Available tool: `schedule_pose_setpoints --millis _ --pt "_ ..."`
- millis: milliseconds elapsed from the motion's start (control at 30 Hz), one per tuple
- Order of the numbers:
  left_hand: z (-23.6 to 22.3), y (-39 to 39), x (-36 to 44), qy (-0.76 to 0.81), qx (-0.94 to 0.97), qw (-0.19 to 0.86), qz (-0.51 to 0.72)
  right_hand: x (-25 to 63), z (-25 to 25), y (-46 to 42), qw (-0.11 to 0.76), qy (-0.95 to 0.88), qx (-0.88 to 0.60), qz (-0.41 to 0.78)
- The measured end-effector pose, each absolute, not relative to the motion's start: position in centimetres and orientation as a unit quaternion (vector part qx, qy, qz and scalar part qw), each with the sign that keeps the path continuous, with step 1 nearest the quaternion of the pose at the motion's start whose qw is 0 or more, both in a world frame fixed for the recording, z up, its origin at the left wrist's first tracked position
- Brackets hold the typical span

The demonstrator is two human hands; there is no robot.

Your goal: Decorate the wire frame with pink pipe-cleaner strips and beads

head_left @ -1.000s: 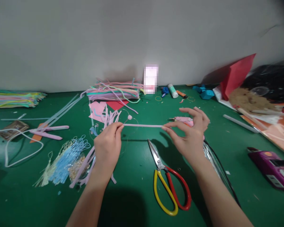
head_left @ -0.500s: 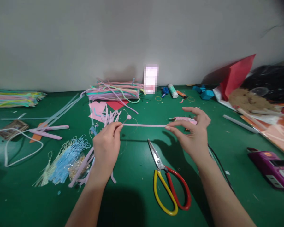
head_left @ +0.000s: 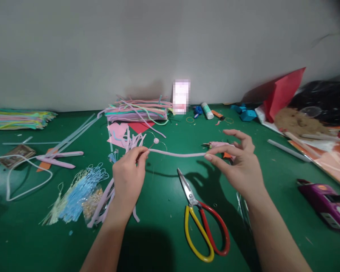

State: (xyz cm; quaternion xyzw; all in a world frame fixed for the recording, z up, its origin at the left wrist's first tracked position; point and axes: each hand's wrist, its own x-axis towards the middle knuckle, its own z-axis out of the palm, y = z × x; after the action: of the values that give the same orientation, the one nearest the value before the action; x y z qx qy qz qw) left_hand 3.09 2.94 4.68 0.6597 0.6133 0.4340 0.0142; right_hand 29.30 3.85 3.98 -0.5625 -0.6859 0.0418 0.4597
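A thin lilac pipe cleaner stretches between my two hands above the green table, sagging slightly. My left hand pinches its left end between thumb and index finger. At the other end my right hand grips it with thumb and index finger, the other fingers raised. A small pale pink ball on a thin stem stands just beyond my left fingertips. More lilac pipe cleaners fan out behind my left hand; whether it holds them too, I cannot tell. Below lie scissors with one yellow and one red handle, blades slightly apart.
Bundled pastel pipe cleaners lie along the wall near a bright pixelated panel. Blue tassels and a small bag of gold bits are at left. A pink glue gun is behind my right hand; a purple device sits far right.
My right hand has moved slightly right, and the length of pipe cleaner between my hands is longer. It was straight and now bows a little downward.
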Motion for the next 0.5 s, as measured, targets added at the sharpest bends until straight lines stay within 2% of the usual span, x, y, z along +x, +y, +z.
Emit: schedule_pose_setpoints --millis 133,267,367,500 --pt "5.3 2.9 3.2 0.614 0.580 0.188 0.501 29.0 5.7 1.8 0.440 -0.694 -0.568 0.035" --pt "5.9 2.8 3.4 0.605 0.522 0.287 0.529 29.3 5.6 0.1 0.365 -0.744 -0.559 0.028" --pt "6.0 2.8 3.6 0.611 0.515 0.307 0.517 30.7 5.2 -0.1 0.317 -0.743 -0.583 0.091" --pt "5.6 2.8 3.7 0.637 0.536 0.259 0.490 33.8 5.2 1.5 0.195 -0.604 -0.765 0.111"
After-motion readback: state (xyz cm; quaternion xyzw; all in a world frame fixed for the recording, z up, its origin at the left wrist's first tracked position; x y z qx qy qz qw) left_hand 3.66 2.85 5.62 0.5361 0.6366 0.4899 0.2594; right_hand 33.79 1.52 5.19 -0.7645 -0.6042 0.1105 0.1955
